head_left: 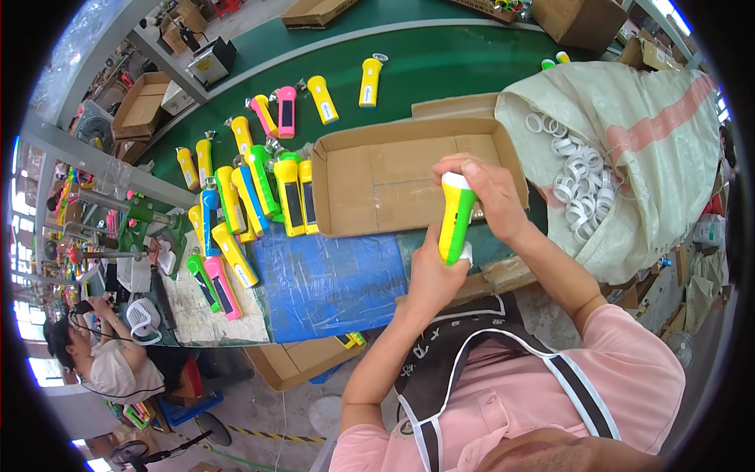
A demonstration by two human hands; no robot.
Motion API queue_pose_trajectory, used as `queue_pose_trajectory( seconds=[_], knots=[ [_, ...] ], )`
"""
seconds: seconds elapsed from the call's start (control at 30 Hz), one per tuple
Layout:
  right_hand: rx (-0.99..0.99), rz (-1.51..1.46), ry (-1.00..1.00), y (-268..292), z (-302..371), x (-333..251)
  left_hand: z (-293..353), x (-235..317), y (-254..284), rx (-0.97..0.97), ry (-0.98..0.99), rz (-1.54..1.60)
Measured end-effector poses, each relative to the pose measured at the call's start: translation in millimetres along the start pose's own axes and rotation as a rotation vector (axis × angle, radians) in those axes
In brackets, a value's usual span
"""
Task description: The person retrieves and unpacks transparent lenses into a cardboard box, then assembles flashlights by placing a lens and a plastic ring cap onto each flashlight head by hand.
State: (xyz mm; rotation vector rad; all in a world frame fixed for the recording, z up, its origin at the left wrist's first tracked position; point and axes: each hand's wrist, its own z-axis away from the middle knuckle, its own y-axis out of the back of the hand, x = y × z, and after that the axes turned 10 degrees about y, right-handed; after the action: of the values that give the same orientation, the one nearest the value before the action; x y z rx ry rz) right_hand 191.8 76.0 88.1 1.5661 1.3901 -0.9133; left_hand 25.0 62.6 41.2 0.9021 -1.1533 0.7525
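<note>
Gripping one green-and-yellow torch point(455, 218) over the shallow cardboard tray point(393, 185), the right hand point(486, 195) closes round its head while the left hand point(432, 271) wraps its base; it looks light, rigid, smooth plastic, best held mid-body. Roughly twenty more torches point(250, 197) lie left

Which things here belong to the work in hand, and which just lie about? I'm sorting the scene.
In hand:
green and yellow flashlight, held by left hand and right hand
sack of white rings
open cardboard tray

Lying about:
flashlights on the belt
blue sheet
white fan
</note>
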Motion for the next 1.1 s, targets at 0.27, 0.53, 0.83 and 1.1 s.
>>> queue_pose_trajectory(
  seconds=[0.27, 0.53, 0.83, 1.1],
  knots=[
    [0.004, -0.452, -0.362, 2, -24, 51, -43, 32, 28, -0.102, 0.138, -0.19],
    [0.365, 0.946, -0.374, 235, -193, 182, -20, -22, 50, 0.04, -0.018, 0.037],
    [-0.12, 0.729, 0.767, 23, -239, -126, 16, -68, 112, 0.252, 0.045, 0.153],
    [-0.298, 1.05, 0.836, -93, -392, -269, 55, -64, 123, 0.28, -0.014, 0.113]
  ],
)
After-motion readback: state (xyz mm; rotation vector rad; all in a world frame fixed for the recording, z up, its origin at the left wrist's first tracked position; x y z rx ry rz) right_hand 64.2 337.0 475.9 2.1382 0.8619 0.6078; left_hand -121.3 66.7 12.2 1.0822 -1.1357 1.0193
